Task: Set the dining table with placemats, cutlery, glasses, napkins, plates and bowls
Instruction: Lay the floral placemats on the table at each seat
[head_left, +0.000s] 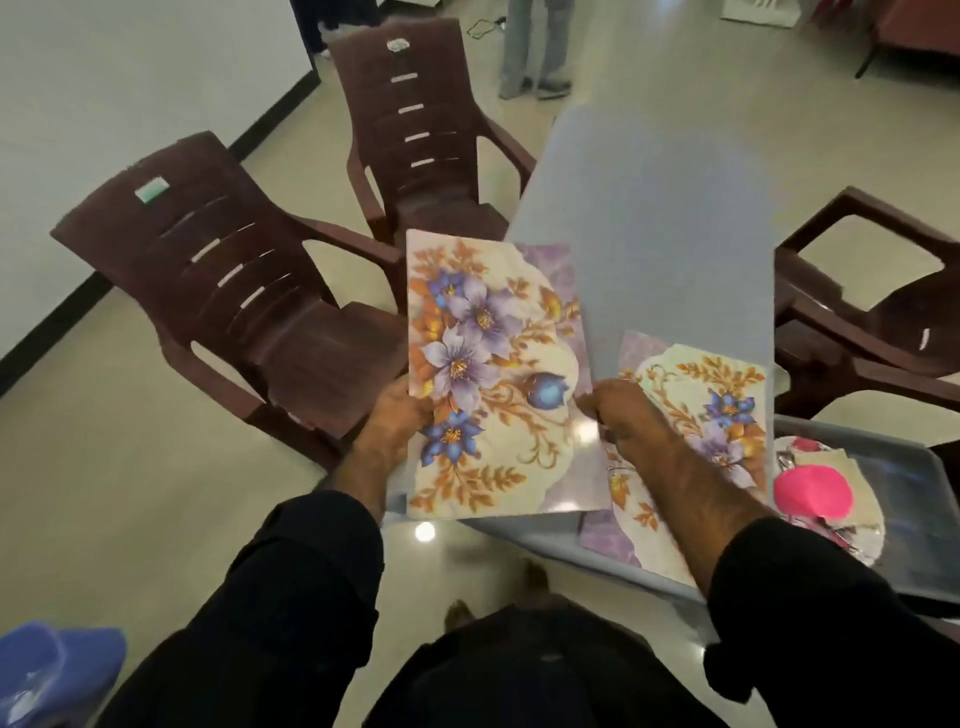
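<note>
A floral placemat with purple and blue flowers lies over the near left corner of the grey-blue dining table. My left hand grips its left edge and my right hand pinches its right edge. A second floral placemat lies on the table to the right, partly under my right forearm. A grey tray at the right holds a floral plate, a pink round item and some cutlery.
Two dark brown plastic chairs stand left of the table and another brown chair on the right. A person's legs stand at the far end. A blue plastic object sits at the bottom left.
</note>
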